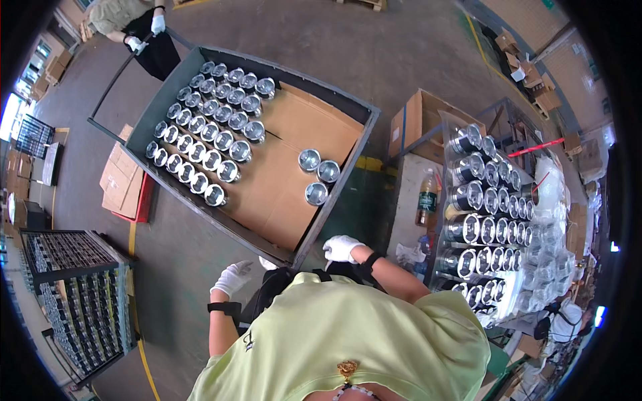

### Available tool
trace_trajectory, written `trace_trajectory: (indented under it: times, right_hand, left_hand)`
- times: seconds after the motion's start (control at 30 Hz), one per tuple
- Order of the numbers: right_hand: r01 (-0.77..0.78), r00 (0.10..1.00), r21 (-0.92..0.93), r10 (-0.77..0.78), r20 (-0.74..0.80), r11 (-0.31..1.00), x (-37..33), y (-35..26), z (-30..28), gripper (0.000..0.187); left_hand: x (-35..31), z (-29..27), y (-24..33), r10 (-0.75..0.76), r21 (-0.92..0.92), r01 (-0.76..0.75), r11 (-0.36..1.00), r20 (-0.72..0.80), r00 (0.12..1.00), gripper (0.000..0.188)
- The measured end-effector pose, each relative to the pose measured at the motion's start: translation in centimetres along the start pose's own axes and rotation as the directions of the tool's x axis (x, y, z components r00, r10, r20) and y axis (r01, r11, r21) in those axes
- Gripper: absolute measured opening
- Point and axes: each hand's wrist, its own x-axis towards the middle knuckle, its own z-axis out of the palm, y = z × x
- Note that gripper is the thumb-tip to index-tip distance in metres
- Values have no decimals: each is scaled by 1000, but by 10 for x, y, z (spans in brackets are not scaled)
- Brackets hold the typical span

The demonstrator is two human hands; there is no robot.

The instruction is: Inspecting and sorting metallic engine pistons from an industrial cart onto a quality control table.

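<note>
My left hand (232,277), in a white glove, hangs near the cart's front corner with its fingers loosely stretched and nothing in it. My right hand (342,248), gloved too, is just outside the cart's near right edge; its fingers are slightly bent and apart, and no object shows in them. Before me stands a grey metal cart (371,130) lined with cardboard (267,180). Rows of shiny metal pistons (224,140) fill its left part. Three more pistons (328,171) stand together at its right side.
On the right, a table holds rows of pistons (471,228) and clear plastic packaging (552,257). A cardboard box (418,123) and a bottle (426,200) stand nearby. Another person's gloved hand (136,45) is at the cart's handle (107,93). Loaded racks (83,301) stand at lower left.
</note>
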Motion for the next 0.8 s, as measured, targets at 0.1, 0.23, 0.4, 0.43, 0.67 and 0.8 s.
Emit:
trace_trajectory:
  times: [0.1, 0.23, 0.4, 0.43, 0.67, 0.8]
  right_hand:
    - [-59, 998, -70, 58, -17, 996, -75, 103, -42, 39]
    - [-222, 949, 121, 243, -201, 967, -48, 88, -35, 41]
    - [-464, 787, 156, 487, -379, 872, -17, 57, -1, 34]
    - [-462, 792, 134, 476, -383, 877, -13, 35, 11, 33]
    - [-328, 888, 419, 427, -170, 847, 17, 17, 46, 35]
    - [-566, 724, 375, 660, -200, 734, 9, 49, 52, 33]
  left_hand:
    - [65, 105, 40, 79, -61, -79, 995, -5, 997, 43]
    - [142, 32, -16, 284, 175, -260, 950, -128, 950, 44]
    - [174, -7, -78, 239, 3, -246, 969, -246, 939, 43]
    - [186, -3, -115, 180, -88, -205, 975, -232, 956, 44]
    - [234, 63, -312, -214, -265, 235, 935, 107, 971, 30]
    - [243, 59, -330, -258, 121, 237, 964, 219, 941, 25]
